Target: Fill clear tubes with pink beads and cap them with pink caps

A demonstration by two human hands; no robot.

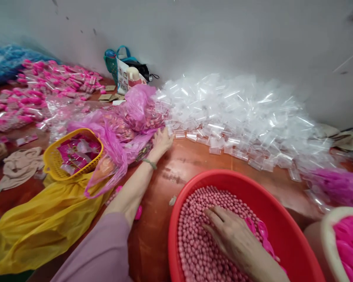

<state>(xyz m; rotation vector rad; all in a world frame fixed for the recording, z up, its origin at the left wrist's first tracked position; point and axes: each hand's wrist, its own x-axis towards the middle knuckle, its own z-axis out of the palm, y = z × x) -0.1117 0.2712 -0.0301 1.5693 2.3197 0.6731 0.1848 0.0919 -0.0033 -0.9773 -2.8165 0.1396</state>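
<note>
My left hand reaches forward to the near left edge of a large heap of clear plastic sleeves. Its fingers are slightly bent and apart, close to the nearest sleeves; whether they touch one is unclear. Below and to the right, my right hand rests over pink round beads inside a red basin. The fingers there are stretched out, with the tips at the beads and nothing visible in them. Bright pink plastic pieces with loop-like ends lie beside that hand, partly hidden by it.
Left of my arm are pink plastic bags, a yellow basket with pink packets, and a yellow bag. Filled pink packs lie farther back. A pale bucket of pink pieces stands right. A wall bounds the back.
</note>
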